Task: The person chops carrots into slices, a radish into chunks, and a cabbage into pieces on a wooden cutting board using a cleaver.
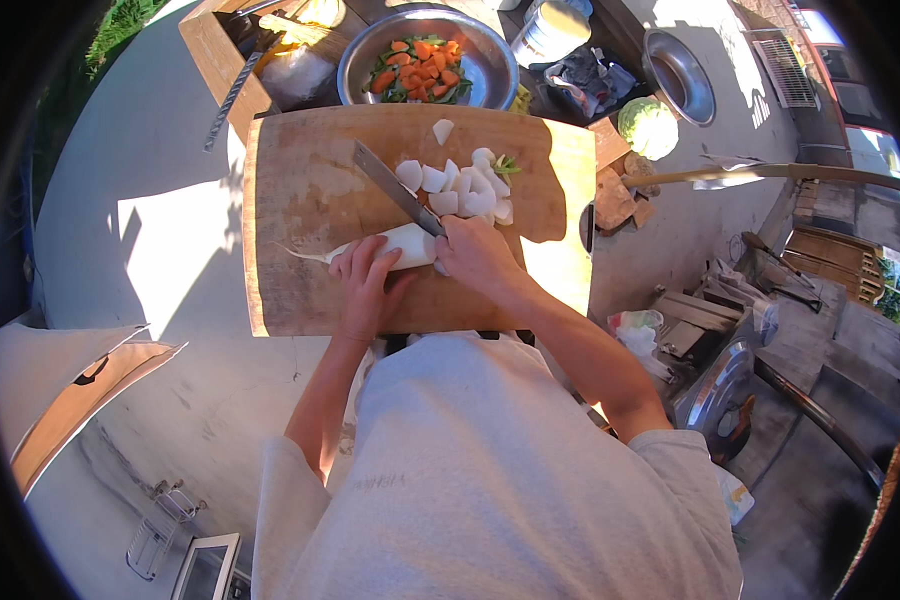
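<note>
On a wooden cutting board [307,180] lies a white radish [410,246], its thin root tip pointing left. My left hand [365,270] presses on the radish with fingers spread over its top. My right hand [474,251] grips a kitchen knife [397,187], whose blade slants up and left across the board just behind the radish's cut end. The handle is hidden inside my fist. Beyond the blade sits a heap of white radish chunks [465,191], with a green leafy stub [506,166] at its right. One loose chunk [442,131] lies apart, nearer the far edge.
Behind the board stands a metal basin [502,71] holding carrot pieces [424,67] and cut greens. A cabbage [647,127] and an empty metal bowl [679,77] are at the right. To the left, a ridged metal rod [232,101] sticks out past a wooden frame [221,60].
</note>
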Motion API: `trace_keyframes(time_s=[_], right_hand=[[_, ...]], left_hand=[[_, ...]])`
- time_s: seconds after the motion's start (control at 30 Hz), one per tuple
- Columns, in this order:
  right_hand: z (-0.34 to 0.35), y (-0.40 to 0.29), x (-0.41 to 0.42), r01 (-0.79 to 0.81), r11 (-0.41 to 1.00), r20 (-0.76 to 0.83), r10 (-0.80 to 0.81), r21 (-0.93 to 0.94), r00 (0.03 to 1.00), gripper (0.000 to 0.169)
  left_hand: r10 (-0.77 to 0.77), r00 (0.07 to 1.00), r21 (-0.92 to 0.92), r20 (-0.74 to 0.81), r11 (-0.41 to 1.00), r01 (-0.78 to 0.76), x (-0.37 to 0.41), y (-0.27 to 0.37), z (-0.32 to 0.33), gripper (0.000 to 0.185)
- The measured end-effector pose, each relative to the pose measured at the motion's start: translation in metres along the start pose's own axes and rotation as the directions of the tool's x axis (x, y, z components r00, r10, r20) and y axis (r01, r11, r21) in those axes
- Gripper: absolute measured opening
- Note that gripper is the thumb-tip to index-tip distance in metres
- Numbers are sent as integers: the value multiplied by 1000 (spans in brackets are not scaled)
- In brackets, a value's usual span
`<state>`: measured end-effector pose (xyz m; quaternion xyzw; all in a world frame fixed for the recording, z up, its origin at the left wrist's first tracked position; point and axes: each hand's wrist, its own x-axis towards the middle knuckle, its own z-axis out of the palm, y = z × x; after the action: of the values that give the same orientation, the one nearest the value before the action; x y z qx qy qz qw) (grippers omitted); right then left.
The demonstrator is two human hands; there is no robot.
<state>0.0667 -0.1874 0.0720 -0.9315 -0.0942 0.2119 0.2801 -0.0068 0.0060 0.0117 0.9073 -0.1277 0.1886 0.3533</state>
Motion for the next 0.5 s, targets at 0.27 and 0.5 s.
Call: trace_keyframes(time_s=[0.27, 0.5], right_hand=[[-43, 9, -49, -9, 995, 2, 9, 96, 1000, 19], [-30, 13, -82, 33, 994, 198, -12, -100, 980, 18]], left_hand=[[-63, 997, 40, 41, 997, 62, -3, 9, -10, 56], [-12, 993, 93, 117, 996, 1, -3, 7, -10, 58]])
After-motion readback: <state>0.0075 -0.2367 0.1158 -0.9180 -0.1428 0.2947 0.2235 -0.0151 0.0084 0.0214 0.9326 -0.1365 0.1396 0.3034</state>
